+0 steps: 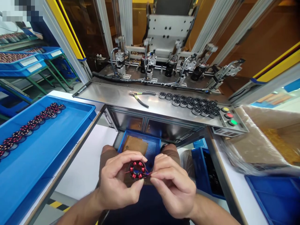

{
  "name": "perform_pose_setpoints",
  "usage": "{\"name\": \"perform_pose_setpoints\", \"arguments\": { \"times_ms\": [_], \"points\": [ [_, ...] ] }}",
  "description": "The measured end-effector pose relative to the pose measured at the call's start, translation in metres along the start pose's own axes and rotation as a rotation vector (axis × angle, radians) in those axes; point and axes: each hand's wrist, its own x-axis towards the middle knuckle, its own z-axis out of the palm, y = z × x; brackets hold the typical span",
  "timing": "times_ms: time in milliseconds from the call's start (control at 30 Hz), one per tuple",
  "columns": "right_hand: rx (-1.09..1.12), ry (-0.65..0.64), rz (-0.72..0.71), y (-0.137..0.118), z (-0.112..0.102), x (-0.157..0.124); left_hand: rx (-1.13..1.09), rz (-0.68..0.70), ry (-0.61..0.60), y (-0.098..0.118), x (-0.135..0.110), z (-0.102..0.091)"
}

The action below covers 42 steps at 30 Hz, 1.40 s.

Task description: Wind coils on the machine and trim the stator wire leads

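Stator (142,169) with red coils, head view: it sits between the two hands, its rim clamped by the left hand (116,184), while the right hand (174,184) pinches its thin wires (148,173). Too hard a pull could snap or loosen a wire; a slack left grip could let the ring slip. White labels (28,61) on the blue trays (11,66) are too small to read; no brand is legible

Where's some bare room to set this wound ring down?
Free: the left blue tray, between its row of wound rings and right edge; the steel ledge, left of the pliers. Crowded: the ledge right of the pliers, where black rings pack toward the button box.
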Motion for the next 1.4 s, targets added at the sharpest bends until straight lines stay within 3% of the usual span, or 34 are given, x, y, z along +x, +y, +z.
{"name": "perform_pose_setpoints", "arguments": {
  "times_ms": [133,233,433,567,733,833,967,1067,1167,1267,1400],
  "points": [
    [0.021,0.027,-0.048,-0.002,0.006,-0.004,0.136,0.11,0.05,0.0,-0.001,0.004],
    [0.05,0.003,-0.065,0.001,0.006,-0.003,0.101,0.098,0.052,0.003,0.002,0.005],
    [0.017,-0.113,-0.111,0.009,-0.015,0.012,-0.342,-0.241,-0.021,0.011,0.01,0.002],
    [-0.001,-0.266,-0.198,0.012,-0.023,0.03,-0.541,-0.471,-0.121,0.009,0.009,0.003],
    [0.057,-0.367,-0.273,0.01,-0.02,0.043,-0.558,-0.532,-0.187,0.007,0.007,0.003],
    [0.02,-0.349,-0.296,0.009,-0.017,0.04,-0.584,-0.527,-0.204,0.008,0.008,0.003],
    [-0.128,-0.168,-0.395,0.007,-0.017,0.026,-0.645,-0.534,-0.194,0.008,0.008,0.005],
    [-0.274,-0.089,-0.456,0.002,-0.017,0.016,-0.596,-0.455,-0.129,0.009,0.006,0.008],
    [-0.348,-0.046,-0.467,-0.004,-0.015,0.012,-0.461,-0.244,-0.037,0.009,0.003,0.011],
    [-0.319,0.037,-0.412,-0.006,-0.009,0.01,-0.33,-0.077,0.04,0.009,0.001,0.014],
    [-0.22,0.072,-0.319,-0.005,0.0,0.007,-0.232,0.009,0.096,0.005,-0.003,0.015]
  ]
}}
